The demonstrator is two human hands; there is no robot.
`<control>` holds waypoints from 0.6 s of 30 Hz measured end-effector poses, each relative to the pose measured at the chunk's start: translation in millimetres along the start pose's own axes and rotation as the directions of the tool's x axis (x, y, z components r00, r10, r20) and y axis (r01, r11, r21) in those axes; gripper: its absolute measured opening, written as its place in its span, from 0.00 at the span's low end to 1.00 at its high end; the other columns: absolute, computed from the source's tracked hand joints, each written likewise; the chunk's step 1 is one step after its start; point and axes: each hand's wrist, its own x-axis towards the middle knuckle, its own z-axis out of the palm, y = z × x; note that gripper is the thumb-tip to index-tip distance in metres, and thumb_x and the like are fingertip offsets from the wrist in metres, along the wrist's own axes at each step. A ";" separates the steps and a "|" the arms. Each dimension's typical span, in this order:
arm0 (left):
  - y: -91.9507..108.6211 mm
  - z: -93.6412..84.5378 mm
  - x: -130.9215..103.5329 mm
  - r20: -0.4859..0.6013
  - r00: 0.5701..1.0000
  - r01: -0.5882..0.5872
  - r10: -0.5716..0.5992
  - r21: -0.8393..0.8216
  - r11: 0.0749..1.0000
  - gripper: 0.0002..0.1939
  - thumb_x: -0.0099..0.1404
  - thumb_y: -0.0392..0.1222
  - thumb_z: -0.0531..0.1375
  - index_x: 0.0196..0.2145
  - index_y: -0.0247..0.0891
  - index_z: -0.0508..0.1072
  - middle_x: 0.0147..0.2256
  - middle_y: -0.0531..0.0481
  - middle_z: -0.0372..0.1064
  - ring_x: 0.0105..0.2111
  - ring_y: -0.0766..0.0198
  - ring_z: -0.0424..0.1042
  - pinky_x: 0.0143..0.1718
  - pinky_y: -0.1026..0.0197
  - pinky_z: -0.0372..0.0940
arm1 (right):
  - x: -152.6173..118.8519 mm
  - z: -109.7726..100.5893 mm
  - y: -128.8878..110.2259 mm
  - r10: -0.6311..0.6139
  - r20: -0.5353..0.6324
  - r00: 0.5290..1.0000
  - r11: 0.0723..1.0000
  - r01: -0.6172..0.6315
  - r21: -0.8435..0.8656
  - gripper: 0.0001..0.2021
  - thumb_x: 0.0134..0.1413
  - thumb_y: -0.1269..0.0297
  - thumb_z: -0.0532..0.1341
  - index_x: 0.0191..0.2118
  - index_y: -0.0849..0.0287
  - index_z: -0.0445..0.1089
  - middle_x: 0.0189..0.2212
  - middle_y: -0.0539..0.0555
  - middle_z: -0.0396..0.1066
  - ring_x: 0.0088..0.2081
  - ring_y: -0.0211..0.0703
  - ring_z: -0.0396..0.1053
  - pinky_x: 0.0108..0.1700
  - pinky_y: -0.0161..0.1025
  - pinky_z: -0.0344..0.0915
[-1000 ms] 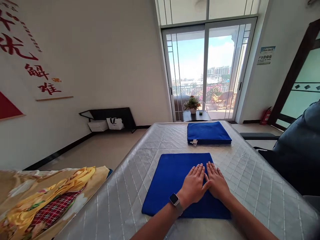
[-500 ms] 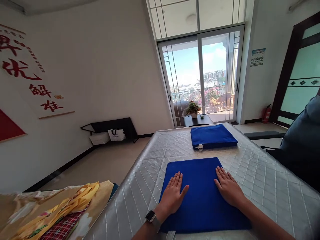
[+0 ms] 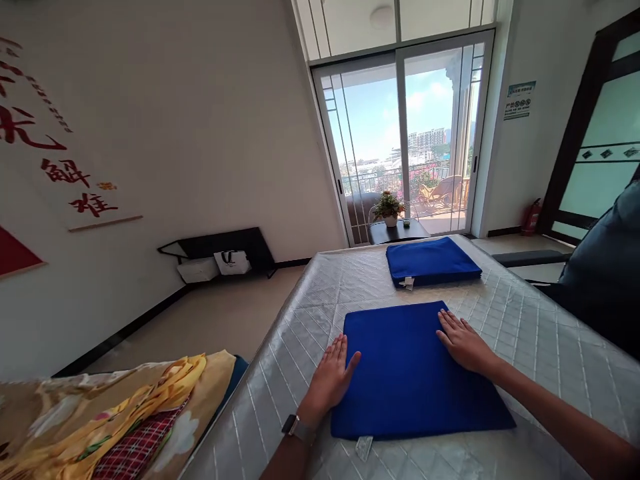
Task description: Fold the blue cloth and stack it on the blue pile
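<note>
A flat blue fabric piece (image 3: 400, 373), roughly square, lies on a silvery quilted mattress (image 3: 285, 373); whether it is a folded cover or a thin cushion I cannot tell. From its near edge sticks a white label (image 3: 364, 447). My left hand (image 3: 330, 377), with a watch on the wrist, rests along the left edge, fingers straight and thumb apart. Spread flat over the upper right edge is my right hand (image 3: 465, 340). Neither hand grips anything. Beyond them sits a stack of folded blue fabric (image 3: 433, 260), a white tag at its front left corner.
Yellow patterned bedding (image 3: 150, 407) lies at lower left. A potted plant (image 3: 389, 210) stands on a small dark table (image 3: 397, 231) by the sliding glass door (image 3: 365, 133). To the right is a large dark bulky object (image 3: 605, 247). A white bag (image 3: 233, 262) stands by the wall.
My left hand has slid left from the fabric's surface to its left edge. My right hand stays near the upper right edge. The camera view has shifted slightly.
</note>
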 end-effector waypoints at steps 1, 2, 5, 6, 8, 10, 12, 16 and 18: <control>1.5 0.0 0.4 -0.002 1.000 0.001 -0.001 0.007 1.000 0.43 0.74 0.64 0.33 0.73 0.29 0.47 0.73 0.39 0.41 0.73 0.55 0.41 0.73 0.49 0.43 | 7.3 -6.0 -1.4 0.007 0.011 1.000 1.000 -0.007 -0.002 0.34 0.71 0.53 0.38 0.74 0.68 0.45 0.74 0.59 0.40 0.74 0.46 0.37 0.73 0.50 0.38; 2.6 0.0 0.7 -0.002 1.000 0.000 0.000 0.013 1.000 0.42 0.75 0.63 0.34 0.73 0.29 0.47 0.73 0.38 0.41 0.73 0.55 0.41 0.73 0.49 0.43 | 14.6 -11.1 -2.5 0.017 0.024 1.000 1.000 -0.017 -0.003 0.34 0.72 0.53 0.38 0.74 0.69 0.45 0.74 0.59 0.39 0.75 0.46 0.36 0.73 0.50 0.38; 3.0 -0.8 1.4 0.011 1.000 0.000 0.000 0.018 1.000 0.40 0.76 0.62 0.35 0.73 0.28 0.44 0.73 0.38 0.38 0.73 0.55 0.40 0.73 0.50 0.41 | 32.4 -17.8 -1.6 0.027 0.055 0.998 1.000 -0.028 0.009 0.33 0.72 0.54 0.39 0.74 0.70 0.44 0.74 0.61 0.40 0.75 0.47 0.36 0.73 0.49 0.37; 2.7 -1.5 1.7 0.017 1.000 0.003 -0.003 0.022 1.000 0.41 0.76 0.61 0.36 0.73 0.27 0.44 0.73 0.37 0.37 0.73 0.55 0.39 0.73 0.50 0.40 | 35.9 -17.3 -0.3 0.027 0.056 0.998 1.000 -0.028 0.013 0.33 0.72 0.54 0.38 0.74 0.70 0.44 0.74 0.61 0.39 0.75 0.47 0.36 0.73 0.49 0.37; 4.6 -4.2 2.9 0.011 1.000 0.011 -0.011 0.036 0.999 0.41 0.76 0.62 0.36 0.73 0.26 0.43 0.73 0.37 0.36 0.74 0.55 0.38 0.72 0.50 0.38 | 39.2 -14.4 2.4 0.031 0.045 0.998 0.999 -0.032 0.017 0.34 0.73 0.53 0.38 0.75 0.70 0.43 0.75 0.60 0.38 0.75 0.47 0.35 0.73 0.48 0.36; 14.7 -8.6 6.4 -0.014 1.000 0.011 -0.010 0.039 0.999 0.43 0.75 0.64 0.36 0.73 0.25 0.43 0.73 0.36 0.36 0.73 0.54 0.38 0.72 0.50 0.37 | 38.9 -11.4 3.8 0.036 0.033 0.999 0.999 -0.037 0.018 0.34 0.73 0.53 0.37 0.75 0.70 0.42 0.75 0.60 0.36 0.75 0.46 0.35 0.73 0.47 0.34; 37.8 -12.8 13.9 -0.035 0.999 -0.033 0.033 0.017 0.999 0.44 0.75 0.65 0.35 0.72 0.24 0.44 0.74 0.36 0.36 0.73 0.54 0.39 0.72 0.51 0.38 | 37.7 -9.8 3.7 0.032 0.024 0.999 0.999 -0.033 0.018 0.34 0.73 0.52 0.38 0.75 0.70 0.42 0.75 0.60 0.37 0.75 0.46 0.36 0.73 0.47 0.35; 119.0 -9.7 46.5 -0.046 0.958 -0.286 0.283 -0.059 0.957 0.45 0.74 0.66 0.32 0.72 0.24 0.48 0.73 0.35 0.42 0.73 0.54 0.42 0.73 0.52 0.40 | 37.6 -7.5 3.8 0.014 -0.015 1.000 1.000 -0.013 0.018 0.34 0.73 0.53 0.39 0.74 0.71 0.44 0.74 0.61 0.40 0.74 0.47 0.38 0.73 0.48 0.37; 163.0 0.0 69.0 -0.076 0.925 -0.379 0.373 -0.088 0.921 0.46 0.74 0.65 0.30 0.72 0.25 0.50 0.73 0.34 0.43 0.73 0.52 0.42 0.73 0.51 0.40 | 38.4 -4.5 6.0 -0.005 -0.031 1.000 1.000 0.005 0.007 0.33 0.73 0.54 0.40 0.74 0.70 0.45 0.74 0.61 0.41 0.74 0.48 0.39 0.73 0.49 0.39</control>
